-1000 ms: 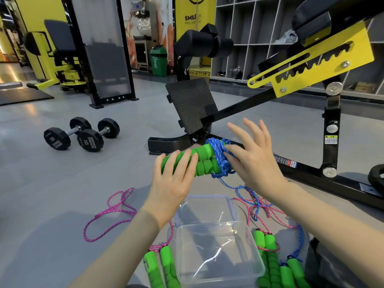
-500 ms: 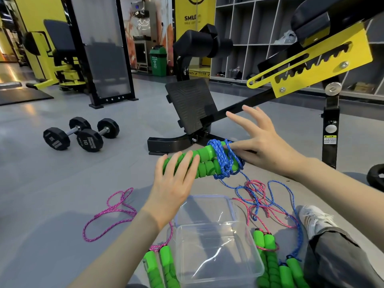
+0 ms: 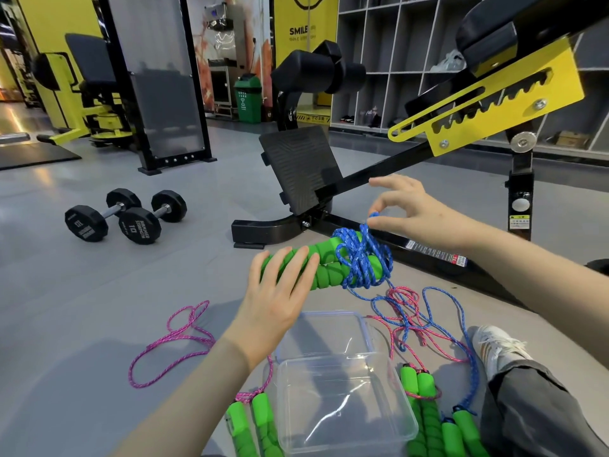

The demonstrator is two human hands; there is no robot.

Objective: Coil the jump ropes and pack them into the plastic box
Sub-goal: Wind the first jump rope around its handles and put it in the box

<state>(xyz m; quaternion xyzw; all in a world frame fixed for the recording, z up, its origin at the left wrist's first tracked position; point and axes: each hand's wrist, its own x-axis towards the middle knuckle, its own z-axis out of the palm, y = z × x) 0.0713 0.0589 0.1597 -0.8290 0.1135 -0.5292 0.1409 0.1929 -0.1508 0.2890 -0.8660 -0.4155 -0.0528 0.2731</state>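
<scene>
My left hand (image 3: 280,291) grips two green foam handles (image 3: 326,268) of a blue jump rope, held side by side above the floor. Blue cord (image 3: 362,258) is wound several times around the handles' right end. My right hand (image 3: 412,209) pinches a loop of that cord just above the coil. The loose blue tail (image 3: 445,311) trails down to the floor, tangled with pink cord (image 3: 403,298). A clear plastic box (image 3: 346,407) stands below my hands with its lid (image 3: 326,331) lying behind it.
A pink rope (image 3: 171,341) with green handles (image 3: 250,427) lies left of the box. More green handles (image 3: 428,420) lie right of it, near my shoe (image 3: 497,347) and trouser leg. A black bench frame (image 3: 412,245) runs behind. Two dumbbells (image 3: 125,216) sit at the left.
My right hand has carried the blue cord over the handles and risen, now pinching a loop above the coil. The left hand has kept its hold on the handles.
</scene>
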